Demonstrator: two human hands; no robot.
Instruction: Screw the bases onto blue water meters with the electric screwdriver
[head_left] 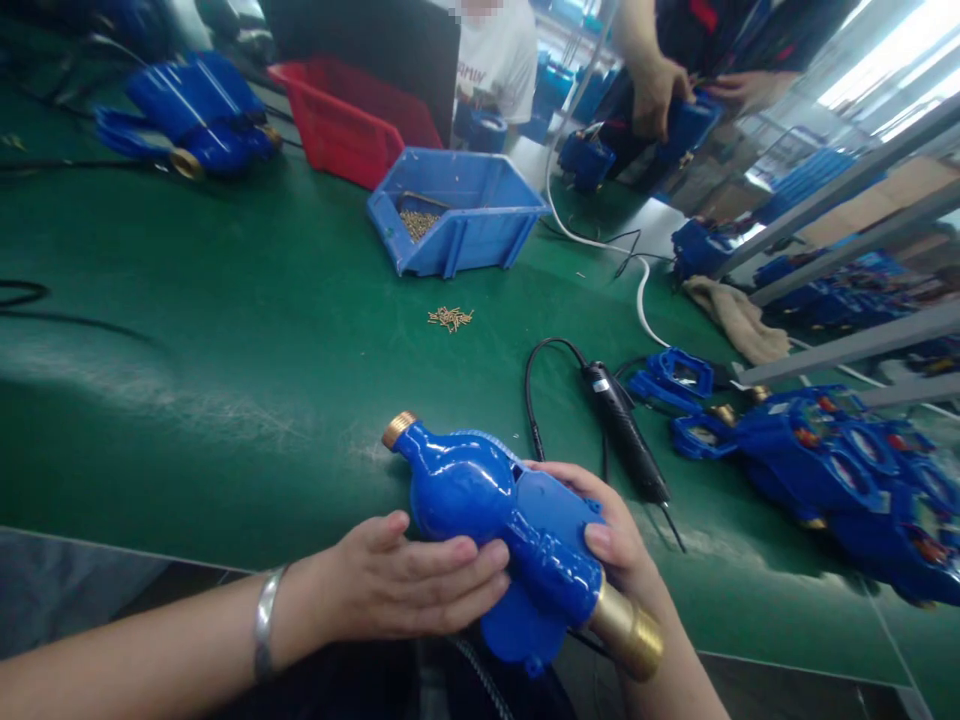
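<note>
A blue water meter with brass threaded ends is held up at the near edge of the table, its rounded underside facing me. My right hand grips its blue plastic housing from the right, thumb on top. Against the rounded body lies my left hand, fingers stretched out and not wrapped round it. A black electric screwdriver rests on the green table to the right, its bit pointing towards me. Beyond the meter is a small heap of brass-coloured screws.
A blue bin with small brass screws stands beside a red bin. More blue meters crowd the right, and another meter lies far left. Cables cross the green table. Across it, a co-worker's hands hold a blue meter.
</note>
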